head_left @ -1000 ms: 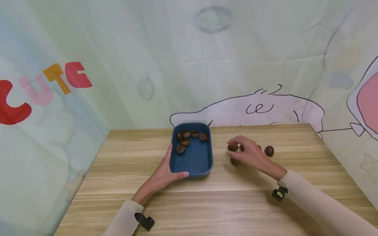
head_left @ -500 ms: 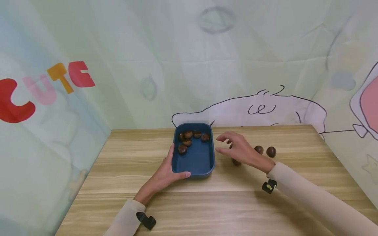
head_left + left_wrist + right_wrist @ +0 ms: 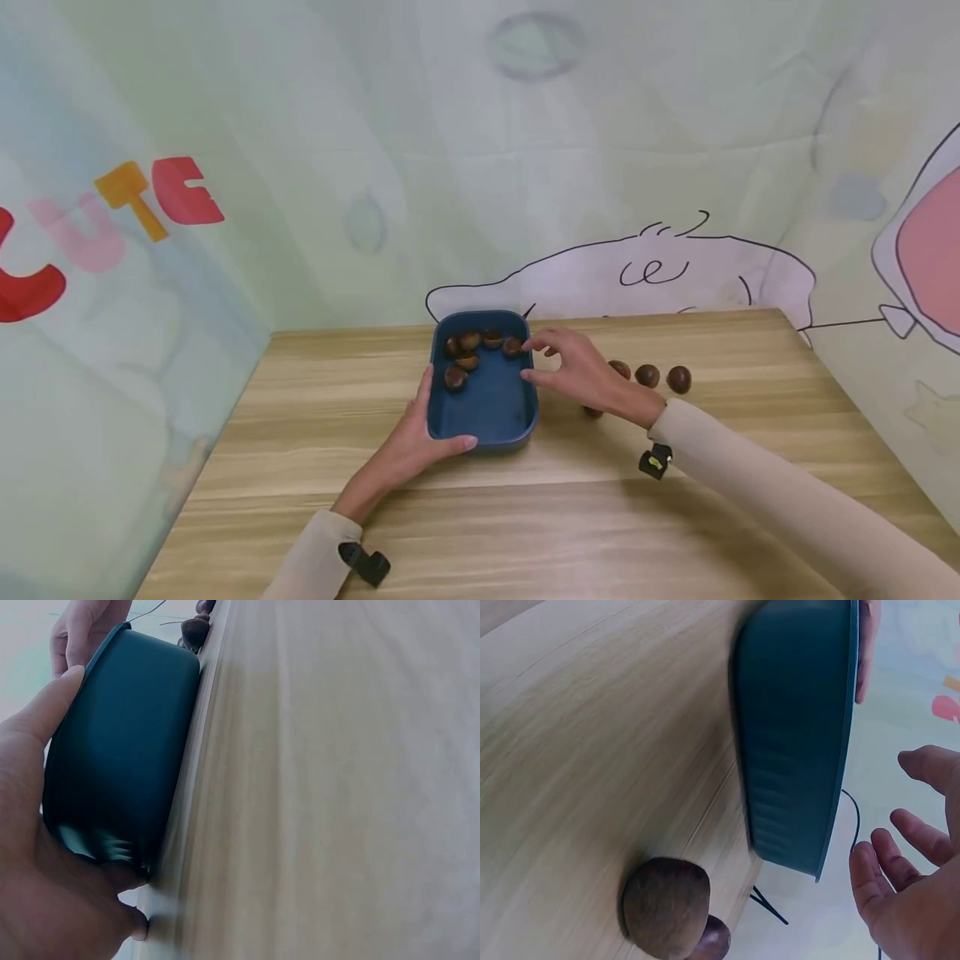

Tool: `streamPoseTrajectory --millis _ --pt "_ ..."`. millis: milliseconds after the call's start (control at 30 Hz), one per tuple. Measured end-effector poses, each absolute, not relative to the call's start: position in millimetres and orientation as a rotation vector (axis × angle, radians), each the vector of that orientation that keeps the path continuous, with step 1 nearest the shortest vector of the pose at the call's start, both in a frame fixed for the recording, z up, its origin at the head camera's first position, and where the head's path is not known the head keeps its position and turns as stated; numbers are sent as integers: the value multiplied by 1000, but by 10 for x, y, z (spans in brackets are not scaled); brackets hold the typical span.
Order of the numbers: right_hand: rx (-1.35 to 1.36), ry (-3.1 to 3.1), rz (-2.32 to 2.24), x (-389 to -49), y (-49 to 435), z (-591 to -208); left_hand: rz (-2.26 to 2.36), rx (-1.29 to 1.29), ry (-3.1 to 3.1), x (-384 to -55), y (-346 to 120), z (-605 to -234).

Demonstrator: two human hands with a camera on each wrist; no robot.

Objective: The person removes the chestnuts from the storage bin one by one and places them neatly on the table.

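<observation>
The right hand (image 3: pixel 577 367) is open, thumb and fingers well parted and fingers loosely bent, with nothing visible between them, its tips above the right rim of the blue box (image 3: pixel 491 408). The left hand (image 3: pixel 408 442) grips the box's near left corner, thumb along the rim; brown chestnuts (image 3: pixel 456 378) lie inside, and loose chestnuts (image 3: pixel 647 375) sit on the tabletop (image 3: pixel 525 517) to the right.

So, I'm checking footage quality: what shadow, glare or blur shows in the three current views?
Head: a soft shadow lies on the wood-grain tabletop below the right sleeve. Left wrist: dim, with pale streaked glare on the blue bin near the left hand. Right wrist: the tabletop's grain is smeared, the nearest chestnut slightly soft; whether from motion or focus, I cannot tell.
</observation>
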State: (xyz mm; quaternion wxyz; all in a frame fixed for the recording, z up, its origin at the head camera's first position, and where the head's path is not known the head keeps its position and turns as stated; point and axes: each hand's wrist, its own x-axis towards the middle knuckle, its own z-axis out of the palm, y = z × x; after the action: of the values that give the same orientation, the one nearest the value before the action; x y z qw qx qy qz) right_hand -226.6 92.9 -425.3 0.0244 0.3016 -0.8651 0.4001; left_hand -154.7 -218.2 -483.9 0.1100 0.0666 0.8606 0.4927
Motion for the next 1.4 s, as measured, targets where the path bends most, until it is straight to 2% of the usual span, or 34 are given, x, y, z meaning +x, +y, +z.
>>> streamPoseTrajectory --millis 667,1400 --pt "1068 -2715 1283 -2357 563 -4207 1432 202 2536 -1550 -2198 -4836" --pt "1230 -2903 872 -2474 196 -4276 1416 213 2539 -1538 -2208 -4792"
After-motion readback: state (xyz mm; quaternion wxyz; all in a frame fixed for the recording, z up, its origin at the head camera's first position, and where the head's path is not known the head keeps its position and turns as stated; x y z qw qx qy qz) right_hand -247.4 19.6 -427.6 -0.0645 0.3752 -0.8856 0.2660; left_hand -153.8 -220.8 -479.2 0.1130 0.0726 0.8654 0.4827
